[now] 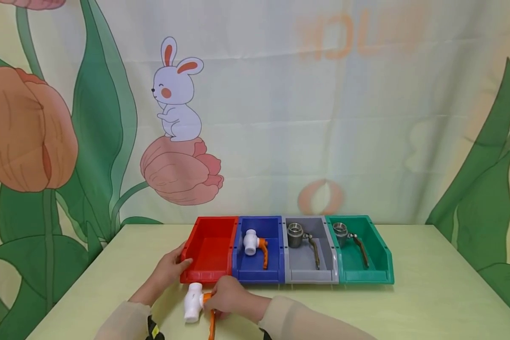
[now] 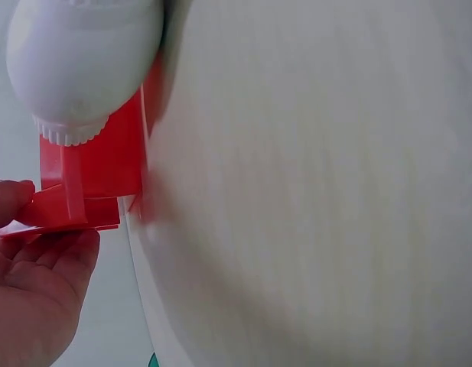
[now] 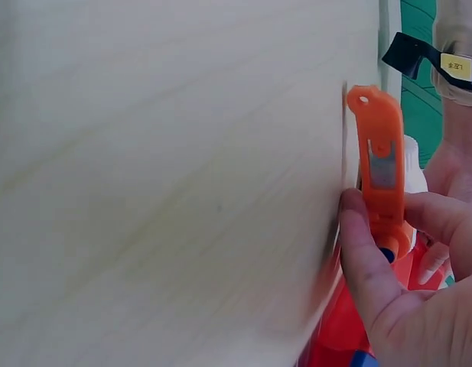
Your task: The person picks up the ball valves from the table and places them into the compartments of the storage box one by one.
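Observation:
In the head view my left hand (image 1: pixel 166 269) grips the left wall of a red bin (image 1: pixel 207 276), thumb over the rim and fingers outside. The left wrist view shows the thumb above and fingers below that red wall (image 2: pixel 56 208). My right hand (image 1: pixel 234 298) pinches the orange lever of a white plastic ball valve (image 1: pixel 193 302) just in front of the red bin. In the right wrist view, thumb and fingers are on either side of the orange lever (image 3: pixel 382 164), close to the tabletop. No object shows inside the red bin.
Joined to the red bin are a blue bin (image 1: pixel 259 277) with another white ball valve (image 1: pixel 250 242), a grey bin (image 1: pixel 311 277) with a metal ball valve (image 1: pixel 295 235), and a green bin (image 1: pixel 367 277) with a similar metal valve (image 1: pixel 341 234). A printed curtain (image 1: pixel 255 118) hangs behind the table (image 1: pixel 433 283).

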`<state>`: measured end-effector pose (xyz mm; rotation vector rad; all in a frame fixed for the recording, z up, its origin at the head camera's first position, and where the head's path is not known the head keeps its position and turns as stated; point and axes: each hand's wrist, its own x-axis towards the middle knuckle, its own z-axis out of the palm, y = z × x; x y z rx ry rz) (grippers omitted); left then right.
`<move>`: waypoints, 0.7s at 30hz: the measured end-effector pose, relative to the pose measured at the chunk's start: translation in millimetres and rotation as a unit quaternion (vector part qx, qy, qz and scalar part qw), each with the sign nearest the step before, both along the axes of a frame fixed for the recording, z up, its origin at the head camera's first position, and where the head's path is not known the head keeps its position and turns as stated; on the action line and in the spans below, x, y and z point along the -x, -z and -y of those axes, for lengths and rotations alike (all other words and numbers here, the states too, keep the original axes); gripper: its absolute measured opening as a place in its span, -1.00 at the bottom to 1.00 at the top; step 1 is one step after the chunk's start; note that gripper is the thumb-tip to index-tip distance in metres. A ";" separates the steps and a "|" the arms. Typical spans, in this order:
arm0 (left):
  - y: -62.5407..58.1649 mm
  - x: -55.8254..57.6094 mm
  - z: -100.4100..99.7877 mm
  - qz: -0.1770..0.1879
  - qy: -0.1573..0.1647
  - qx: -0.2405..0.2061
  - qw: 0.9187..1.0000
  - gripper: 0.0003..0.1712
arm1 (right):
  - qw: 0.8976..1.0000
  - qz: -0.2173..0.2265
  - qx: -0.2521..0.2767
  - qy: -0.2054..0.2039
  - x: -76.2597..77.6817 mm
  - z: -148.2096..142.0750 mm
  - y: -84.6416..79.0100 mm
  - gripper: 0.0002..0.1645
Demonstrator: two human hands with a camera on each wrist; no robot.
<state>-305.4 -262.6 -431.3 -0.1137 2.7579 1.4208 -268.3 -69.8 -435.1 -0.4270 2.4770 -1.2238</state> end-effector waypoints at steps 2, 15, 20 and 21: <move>0.8 -0.4 0.2 0.000 -0.003 -0.001 1.000 -0.23 | 1.000 0.012 0.001 0.007 -0.5 1.9 -0.3 -0.64; 1.2 -1.6 -0.4 0.007 -0.009 -0.018 1.000 -0.23 | 0.988 0.140 0.064 0.000 -2.7 0.2 -8.3 -0.73; -0.7 -1.8 -0.6 0.009 -0.008 -0.016 1.000 -0.23 | 0.985 0.157 0.076 -0.001 -2.7 -1.0 -7.5 -0.73; -1.3 -1.5 -0.3 0.007 -0.006 -0.015 1.000 -0.23 | 0.984 0.158 0.079 0.000 -2.7 -1.3 -7.5 -0.74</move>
